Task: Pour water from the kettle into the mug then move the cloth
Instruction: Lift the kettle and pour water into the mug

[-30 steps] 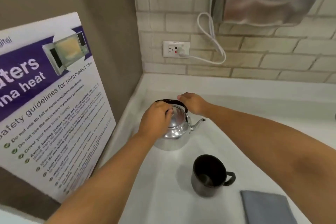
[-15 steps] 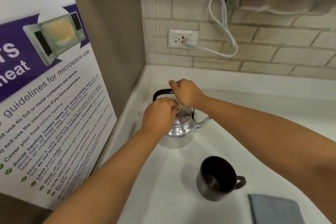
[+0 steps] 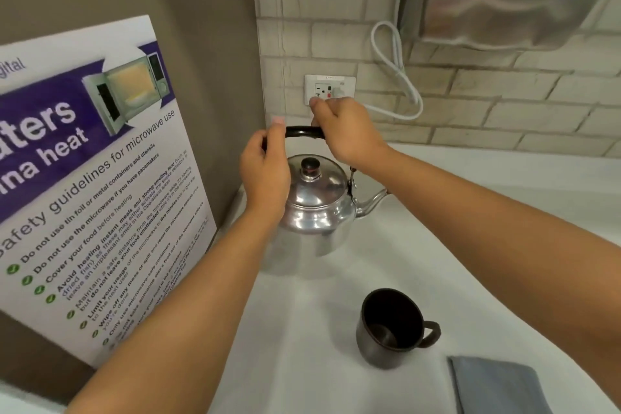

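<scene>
Fingers of 2 hands, left hand (image 3: 265, 171) and right hand (image 3: 346, 131), grasp 1 kettle (image 3: 316, 208) handle; 1 mug (image 3: 391, 329) and 1 cloth (image 3: 497, 386) lie nearer the camera than them.

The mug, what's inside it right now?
The mug stands upright on the counter, showing a dark interior with a faint sheen near the bottom. Whether that is liquid cannot be told; the near wall hides part of the base.

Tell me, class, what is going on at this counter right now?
A person has both hands on the black handle of a shiny metal kettle: the left hand grips its left end, the right hand its right end. The kettle is upright with its lid on, spout pointing right. The dark mug stands nearer the camera, seemingly unfilled, and the grey cloth lies folded beside it. No pouring has begun.
</scene>
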`<state>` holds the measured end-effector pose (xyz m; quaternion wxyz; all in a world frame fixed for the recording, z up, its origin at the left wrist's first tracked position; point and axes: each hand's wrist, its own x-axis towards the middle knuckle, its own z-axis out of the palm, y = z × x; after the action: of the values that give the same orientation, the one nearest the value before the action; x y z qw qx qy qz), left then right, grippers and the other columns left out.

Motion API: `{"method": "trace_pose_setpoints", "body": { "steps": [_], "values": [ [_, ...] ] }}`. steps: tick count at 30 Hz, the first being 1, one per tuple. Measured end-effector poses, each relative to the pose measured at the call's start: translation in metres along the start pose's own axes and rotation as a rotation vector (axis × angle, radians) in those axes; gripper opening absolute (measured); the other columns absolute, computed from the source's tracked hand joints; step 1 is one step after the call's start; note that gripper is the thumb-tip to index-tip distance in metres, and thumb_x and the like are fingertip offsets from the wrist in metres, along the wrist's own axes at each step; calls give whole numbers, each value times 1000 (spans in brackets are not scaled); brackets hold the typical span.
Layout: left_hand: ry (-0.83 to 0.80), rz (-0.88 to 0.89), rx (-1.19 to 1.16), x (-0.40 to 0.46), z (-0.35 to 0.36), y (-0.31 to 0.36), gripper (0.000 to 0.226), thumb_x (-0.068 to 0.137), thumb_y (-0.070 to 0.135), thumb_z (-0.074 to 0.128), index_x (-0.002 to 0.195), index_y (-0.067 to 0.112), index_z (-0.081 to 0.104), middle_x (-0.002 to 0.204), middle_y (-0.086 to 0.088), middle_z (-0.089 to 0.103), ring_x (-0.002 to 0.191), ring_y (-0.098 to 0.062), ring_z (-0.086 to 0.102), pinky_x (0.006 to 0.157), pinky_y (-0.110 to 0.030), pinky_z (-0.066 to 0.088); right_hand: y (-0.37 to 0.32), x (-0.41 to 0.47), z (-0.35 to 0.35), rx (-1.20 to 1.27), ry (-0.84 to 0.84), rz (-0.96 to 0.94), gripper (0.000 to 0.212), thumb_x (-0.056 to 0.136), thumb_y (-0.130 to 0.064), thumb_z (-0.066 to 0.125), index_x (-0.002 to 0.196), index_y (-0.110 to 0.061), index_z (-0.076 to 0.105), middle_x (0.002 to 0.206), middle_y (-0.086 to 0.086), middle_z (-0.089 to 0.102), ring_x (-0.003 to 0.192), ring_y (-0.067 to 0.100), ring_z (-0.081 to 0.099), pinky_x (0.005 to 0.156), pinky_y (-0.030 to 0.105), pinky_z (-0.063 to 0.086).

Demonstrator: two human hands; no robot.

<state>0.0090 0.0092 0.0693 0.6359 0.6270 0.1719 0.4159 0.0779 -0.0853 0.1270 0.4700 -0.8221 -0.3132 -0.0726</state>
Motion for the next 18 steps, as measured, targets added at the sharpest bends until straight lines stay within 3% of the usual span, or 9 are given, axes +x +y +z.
{"method": "trace_pose_setpoints", "body": {
  "steps": [3, 5, 8, 11, 14, 16, 18],
  "values": [
    [60, -7, -20, -3, -2, 18, 49, 84, 44, 58, 46, 28, 31, 47, 14, 28, 48, -5, 28, 43, -16, 27, -14, -19, -20, 57, 10, -57, 43, 101, -29, 38, 74, -8, 64, 59, -6, 56, 60, 10, 54, 65, 24, 45],
    [82, -29, 6, -8, -8, 20, 54, 85, 41, 58, 42, 28, 28, 45, 14, 25, 46, -5, 24, 40, -17, 23, -13, -37, -37, 89, 39, -92, 38, 101, -27, 39, 80, -9, 65, 69, -1, 61, 69, 12, 58, 74, 31, 47],
    [99, -106, 46, -19, -22, 19, 55, 82, 40, 58, 40, 27, 27, 47, 12, 24, 47, -8, 22, 41, -23, 21, 16, -83, -61, 57, 194, -48, 36, 98, -34, 45, 90, -4, 64, 88, 9, 68, 86, 18, 61, 80, 30, 46],
    [118, -170, 46, -33, -34, 18, 49, 76, 42, 59, 43, 26, 26, 51, 7, 24, 50, -11, 22, 47, -29, 20, 61, -154, -69, 83, 299, 138, 31, 95, -40, 46, 88, -16, 63, 89, -1, 67, 85, 8, 59, 73, 15, 44],
    [122, -152, 48, -50, -43, 18, 48, 73, 43, 58, 43, 26, 25, 49, 7, 23, 48, -11, 22, 43, -27, 19, 103, -219, -53, 102, 249, 346, 34, 98, -37, 44, 76, -16, 59, 77, -5, 63, 72, 6, 57, 63, 6, 40],
    [128, -148, 67, -58, -49, 19, 46, 74, 43, 58, 46, 27, 24, 52, 3, 25, 50, -14, 23, 47, -30, 20, 120, -249, -37, 132, 209, 435, 40, 98, -37, 44, 71, -8, 54, 69, -1, 58, 67, 14, 54, 59, 9, 40],
    [139, -165, 92, -64, -54, 22, 45, 72, 45, 58, 48, 27, 24, 54, 1, 25, 52, -15, 23, 51, -34, 20, 130, -265, -22, 200, 170, 487, 46, 97, -38, 44, 71, -1, 49, 66, 4, 55, 64, 16, 52, 61, 21, 41]
  ]
}}
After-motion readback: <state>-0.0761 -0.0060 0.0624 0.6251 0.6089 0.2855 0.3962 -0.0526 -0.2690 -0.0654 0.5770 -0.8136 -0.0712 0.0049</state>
